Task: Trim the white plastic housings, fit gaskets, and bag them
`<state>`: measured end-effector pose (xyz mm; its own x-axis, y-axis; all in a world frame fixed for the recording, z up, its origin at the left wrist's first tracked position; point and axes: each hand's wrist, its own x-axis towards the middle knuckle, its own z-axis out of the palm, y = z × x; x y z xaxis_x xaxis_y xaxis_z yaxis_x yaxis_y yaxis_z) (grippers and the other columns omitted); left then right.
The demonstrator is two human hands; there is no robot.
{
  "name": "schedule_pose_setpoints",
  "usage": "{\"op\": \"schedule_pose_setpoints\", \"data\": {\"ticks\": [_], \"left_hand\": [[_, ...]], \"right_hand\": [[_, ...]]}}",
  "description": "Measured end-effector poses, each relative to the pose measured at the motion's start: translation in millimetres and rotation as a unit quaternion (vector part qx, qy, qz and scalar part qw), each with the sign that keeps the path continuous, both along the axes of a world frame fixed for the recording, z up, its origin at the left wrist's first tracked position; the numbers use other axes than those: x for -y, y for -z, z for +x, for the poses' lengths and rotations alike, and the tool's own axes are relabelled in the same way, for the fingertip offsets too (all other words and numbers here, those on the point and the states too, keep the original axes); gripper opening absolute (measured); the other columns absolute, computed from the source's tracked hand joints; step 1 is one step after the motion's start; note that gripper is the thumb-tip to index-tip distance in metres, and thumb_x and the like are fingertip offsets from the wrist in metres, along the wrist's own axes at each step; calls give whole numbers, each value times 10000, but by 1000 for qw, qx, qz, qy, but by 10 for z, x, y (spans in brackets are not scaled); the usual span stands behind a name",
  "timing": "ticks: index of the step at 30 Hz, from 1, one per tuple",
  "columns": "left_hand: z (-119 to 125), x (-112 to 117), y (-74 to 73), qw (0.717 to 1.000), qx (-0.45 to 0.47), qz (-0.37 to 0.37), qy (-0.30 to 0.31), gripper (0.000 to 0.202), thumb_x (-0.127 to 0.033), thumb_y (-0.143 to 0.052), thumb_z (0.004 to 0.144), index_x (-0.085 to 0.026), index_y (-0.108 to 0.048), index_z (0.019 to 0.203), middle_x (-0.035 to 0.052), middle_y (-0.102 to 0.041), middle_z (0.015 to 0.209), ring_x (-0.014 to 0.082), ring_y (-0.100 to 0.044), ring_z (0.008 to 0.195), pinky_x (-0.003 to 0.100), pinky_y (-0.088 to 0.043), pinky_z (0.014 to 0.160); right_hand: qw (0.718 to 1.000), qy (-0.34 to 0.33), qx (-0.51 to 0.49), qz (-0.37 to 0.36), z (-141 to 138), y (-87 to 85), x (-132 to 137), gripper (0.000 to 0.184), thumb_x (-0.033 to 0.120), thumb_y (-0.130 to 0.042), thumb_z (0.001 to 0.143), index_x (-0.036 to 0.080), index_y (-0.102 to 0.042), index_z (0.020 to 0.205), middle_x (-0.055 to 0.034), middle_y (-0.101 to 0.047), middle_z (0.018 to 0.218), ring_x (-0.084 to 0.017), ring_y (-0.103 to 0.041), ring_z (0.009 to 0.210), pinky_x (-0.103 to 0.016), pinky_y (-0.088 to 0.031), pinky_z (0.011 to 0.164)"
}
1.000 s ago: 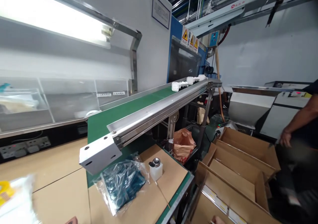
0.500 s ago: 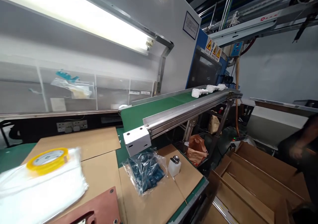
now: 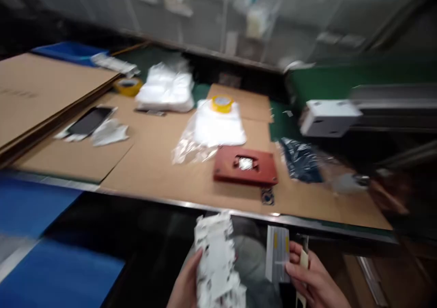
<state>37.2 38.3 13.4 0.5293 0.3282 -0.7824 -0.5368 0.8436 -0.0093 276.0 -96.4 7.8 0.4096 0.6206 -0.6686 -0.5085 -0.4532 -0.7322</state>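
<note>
A white moulded plastic part [image 3: 215, 262] with notched edges is gripped in my left hand [image 3: 187, 281], low in the middle of the view and in front of the table edge. To its right, the fingers of my right hand [image 3: 319, 278] are closed on a flat, greyish translucent piece [image 3: 277, 253] with two yellow marks. That same hand also holds a slim cream-handled tool [image 3: 304, 259], possibly a craft knife, with a dark narrow tip. On the table beyond lies a red-brown block [image 3: 246, 166] with a cut-out holding a shiny piece.
Cardboard sheets [image 3: 153, 162] cover the table. On it are white bags [image 3: 218, 128] topped by yellow tape [image 3: 222, 104], a phone [image 3: 90, 121], a bagged dark blue item [image 3: 302, 160] and a small bottle [image 3: 348, 182]. A white-ended conveyor [image 3: 329, 116] stands at right, blue surfaces [image 3: 61, 271] lower left.
The view has swung left and down, away from the conveyor and boxes. Both my hands have come into view, holding the white part, the translucent piece and the cream-handled tool.
</note>
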Motion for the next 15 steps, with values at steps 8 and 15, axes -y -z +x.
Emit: {"op": "schedule_pose_setpoints", "data": {"ticks": [8,15], "left_hand": [[1,264,130,996,-51,75,21,371,-385,-583,942,-102,-733,1128,125,-780,1059,321,-675,1149,427,-454,1087],[104,349,157,993,-19,77,93,476,-490,-542,950,-97,-720,1152,134,-771,1082,332,-649,1182,432,-448,1083]], "right_hand": [[975,-216,-52,-33,-539,-78,-314,429,366,-899,684,169,-736,1029,-99,-758,932,-239,-707,872,-335,-550,823],[980,-192,-45,-39,-587,6,-335,410,366,-917,653,185,-751,980,-72,-751,870,-216,-698,792,-298,-570,698]]}}
